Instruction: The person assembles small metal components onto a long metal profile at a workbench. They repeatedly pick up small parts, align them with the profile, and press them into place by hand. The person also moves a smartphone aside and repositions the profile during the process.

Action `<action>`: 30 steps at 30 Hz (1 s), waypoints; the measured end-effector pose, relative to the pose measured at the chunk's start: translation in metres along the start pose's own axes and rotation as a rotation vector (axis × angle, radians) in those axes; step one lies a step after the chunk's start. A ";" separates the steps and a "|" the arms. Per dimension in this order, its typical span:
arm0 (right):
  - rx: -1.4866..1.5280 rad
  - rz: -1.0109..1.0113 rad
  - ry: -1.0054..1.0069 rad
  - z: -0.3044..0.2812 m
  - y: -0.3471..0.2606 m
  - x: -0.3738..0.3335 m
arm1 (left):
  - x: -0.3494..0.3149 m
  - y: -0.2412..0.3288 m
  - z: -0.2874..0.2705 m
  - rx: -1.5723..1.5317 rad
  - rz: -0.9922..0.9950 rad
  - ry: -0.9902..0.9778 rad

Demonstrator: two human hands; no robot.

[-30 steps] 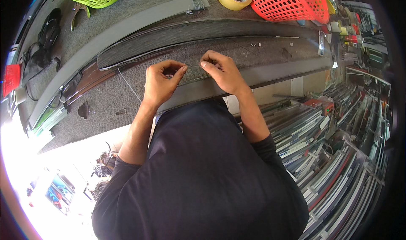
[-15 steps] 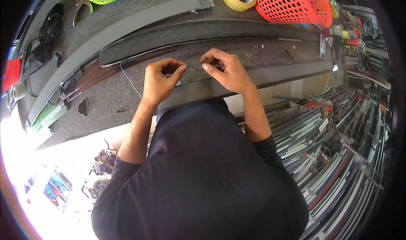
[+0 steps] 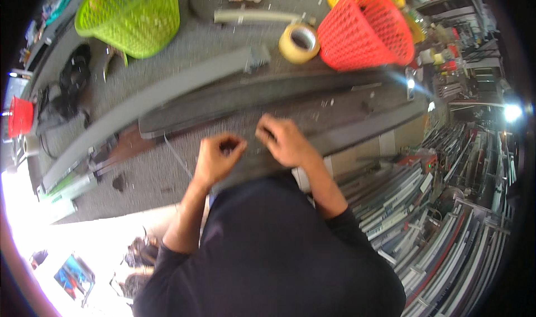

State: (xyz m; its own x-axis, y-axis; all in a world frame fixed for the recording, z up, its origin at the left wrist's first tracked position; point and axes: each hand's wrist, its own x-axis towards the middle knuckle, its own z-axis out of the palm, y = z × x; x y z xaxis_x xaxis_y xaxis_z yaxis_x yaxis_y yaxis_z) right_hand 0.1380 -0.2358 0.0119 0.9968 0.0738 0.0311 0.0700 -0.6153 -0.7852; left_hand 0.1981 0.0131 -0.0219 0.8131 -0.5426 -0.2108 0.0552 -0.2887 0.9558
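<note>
Both hands hover over the near part of the dark carpeted bench [image 3: 148, 174], a small gap between them. My left hand [image 3: 215, 162] is curled, with its thumb and forefinger meeting; small bits appear to lie in its palm, too blurred to name. My right hand [image 3: 287, 143] is curled too, its fingertips facing the left hand; what it holds, if anything, is hidden. A long flat grey strip [image 3: 371, 131] runs along the bench edge beneath the right forearm. Beyond the hands lies a long dark strip [image 3: 268, 92].
Farther back are a bent grey strip [image 3: 173, 94], a tape roll [image 3: 299, 42], a red basket [image 3: 363, 32] and a green basket [image 3: 134, 18]. A phone-like object [image 3: 411, 85] lies at the bench's right end. Racks of long profiles [image 3: 441, 261] fill the lower right.
The view has tilted up, so the bench and hands sit lower and more of the baskets shows. Both hands stay curled and close together, blurred by motion.
</note>
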 end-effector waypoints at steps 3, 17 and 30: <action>0.002 0.021 -0.015 0.002 -0.001 0.001 | 0.000 0.003 -0.002 -0.064 -0.051 -0.051; 0.691 0.364 -0.320 -0.013 0.010 0.006 | -0.001 -0.007 -0.006 -0.519 -0.147 -0.289; 0.123 0.007 0.092 0.036 -0.022 -0.011 | 0.002 -0.012 0.028 -0.473 -0.101 0.126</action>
State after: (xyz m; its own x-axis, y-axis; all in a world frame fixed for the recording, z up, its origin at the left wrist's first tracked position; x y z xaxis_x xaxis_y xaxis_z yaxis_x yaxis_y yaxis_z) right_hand 0.1241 -0.1949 0.0069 0.9970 -0.0061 0.0778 0.0636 -0.5145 -0.8551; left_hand 0.1823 -0.0067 -0.0397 0.8523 -0.4224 -0.3085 0.3703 0.0707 0.9262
